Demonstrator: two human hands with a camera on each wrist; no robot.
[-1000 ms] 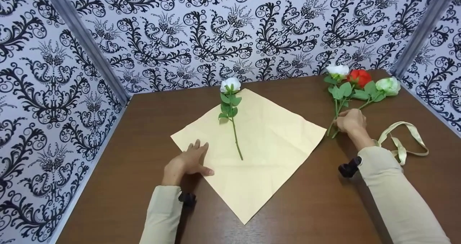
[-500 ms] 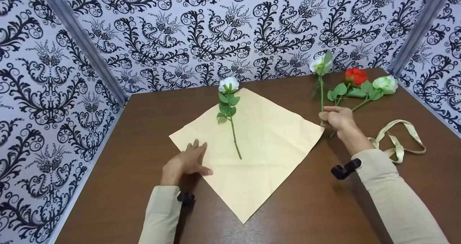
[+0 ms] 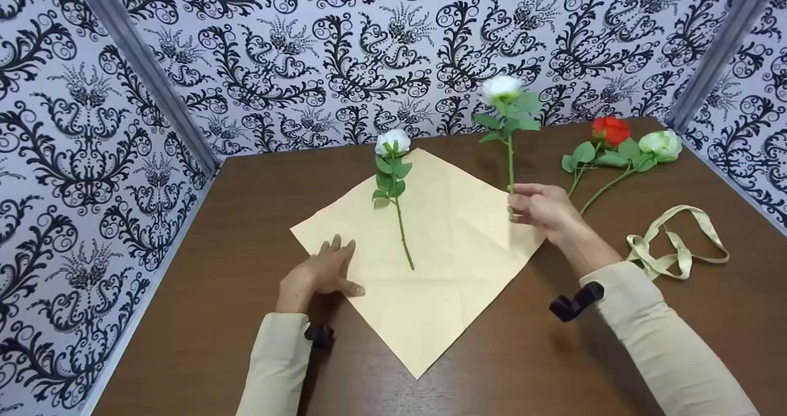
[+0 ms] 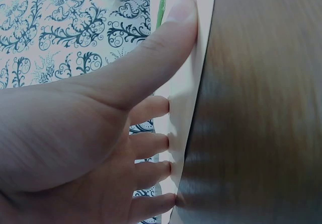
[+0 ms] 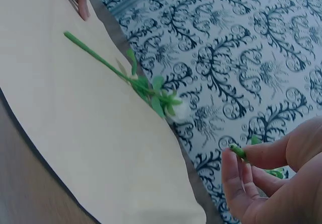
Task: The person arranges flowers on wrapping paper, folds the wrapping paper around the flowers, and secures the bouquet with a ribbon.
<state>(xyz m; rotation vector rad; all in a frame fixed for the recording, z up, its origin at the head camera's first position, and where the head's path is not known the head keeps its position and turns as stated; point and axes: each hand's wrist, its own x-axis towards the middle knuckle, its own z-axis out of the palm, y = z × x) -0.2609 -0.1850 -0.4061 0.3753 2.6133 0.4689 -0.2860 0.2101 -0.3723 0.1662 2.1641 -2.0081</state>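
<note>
Holding a white flower [image 3: 510, 121] over a sheet of paper [image 3: 442, 281] on a counter [image 3: 522, 354].

The left hand [image 3: 323, 273] rests on the sheet's left edge, thumb and fingers spread, probably to keep the paper flat. The right hand [image 3: 544, 211] pinches the flower's lower stem between thumb and fingers, a low grip that presumably spares the bloom and leaves; the flower stands nearly upright above the sheet's right corner, well apart from the left hand. A second white flower [image 3: 394, 182] lies between the hands, stem on the paper, bloom past the upper left edge. A red flower [image 3: 610, 132] and a pale green flower [image 3: 661, 145] lie beyond the right hand, apparently set aside within its reach.
</note>
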